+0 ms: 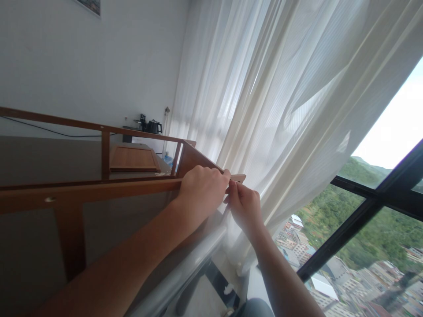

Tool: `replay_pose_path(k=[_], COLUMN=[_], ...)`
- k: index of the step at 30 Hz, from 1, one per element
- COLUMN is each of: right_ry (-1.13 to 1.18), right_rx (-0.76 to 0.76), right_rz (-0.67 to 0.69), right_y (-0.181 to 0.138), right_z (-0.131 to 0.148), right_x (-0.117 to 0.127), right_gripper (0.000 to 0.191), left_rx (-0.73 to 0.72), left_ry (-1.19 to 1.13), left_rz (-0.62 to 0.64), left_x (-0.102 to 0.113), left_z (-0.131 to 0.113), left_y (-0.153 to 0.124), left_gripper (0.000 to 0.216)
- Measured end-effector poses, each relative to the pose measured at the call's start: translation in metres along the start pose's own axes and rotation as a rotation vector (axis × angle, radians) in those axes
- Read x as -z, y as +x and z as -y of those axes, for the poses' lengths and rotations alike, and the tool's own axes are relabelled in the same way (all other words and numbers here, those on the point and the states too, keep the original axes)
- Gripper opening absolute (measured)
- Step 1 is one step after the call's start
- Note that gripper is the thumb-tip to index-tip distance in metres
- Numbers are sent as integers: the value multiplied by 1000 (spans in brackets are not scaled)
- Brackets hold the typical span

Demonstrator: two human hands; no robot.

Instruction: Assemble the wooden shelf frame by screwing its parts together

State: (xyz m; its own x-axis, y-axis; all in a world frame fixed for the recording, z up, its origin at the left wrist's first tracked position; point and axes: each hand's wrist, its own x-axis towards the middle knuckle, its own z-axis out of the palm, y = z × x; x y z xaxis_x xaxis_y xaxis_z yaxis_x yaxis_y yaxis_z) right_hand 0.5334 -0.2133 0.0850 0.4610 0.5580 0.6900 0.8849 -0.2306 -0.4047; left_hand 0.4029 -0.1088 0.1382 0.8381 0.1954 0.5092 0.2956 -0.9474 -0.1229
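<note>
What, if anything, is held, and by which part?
The left hand grips the wooden frame at a corner beside the curtain; whether the right hand, nearby, holds anything cannot be told.

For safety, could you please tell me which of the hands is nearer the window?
Right. The right hand is at the wooden frame, left of the window; the left hand, on the frame, is farther left.

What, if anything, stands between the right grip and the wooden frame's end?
Nothing visible: the right grip is at the end of the wooden frame, beside the left grip; the sheer white curtain hangs beyond.
</note>
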Motion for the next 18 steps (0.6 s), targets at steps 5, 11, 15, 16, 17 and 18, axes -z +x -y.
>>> replay_pose_path(k=[5,11,15,16,17,18], right_ry=[23,242,268,240,210,187], right_rx=[-7,-132,-144,-135,-126,-118], right_rz=[0,22,16,5,-4,-9], right_y=[0,2,2,1,1,1], right_z=[0,1,2,2,3,3], right_x=[2,-1,-2,-2,-2,-2], right_gripper=[54,60,62,62,61,61], left_rx=[3,8,17,18,18,20], left_ry=[9,-5,-18,-20,-22,-24], left_rz=[-23,-13,5,8,11,14], left_x=[0,2,2,2,2,2], left_z=[0,-1,0,0,0,-1], left_y=[0,0,0,0,0,0], left_gripper=[35,34,34,34,34,35])
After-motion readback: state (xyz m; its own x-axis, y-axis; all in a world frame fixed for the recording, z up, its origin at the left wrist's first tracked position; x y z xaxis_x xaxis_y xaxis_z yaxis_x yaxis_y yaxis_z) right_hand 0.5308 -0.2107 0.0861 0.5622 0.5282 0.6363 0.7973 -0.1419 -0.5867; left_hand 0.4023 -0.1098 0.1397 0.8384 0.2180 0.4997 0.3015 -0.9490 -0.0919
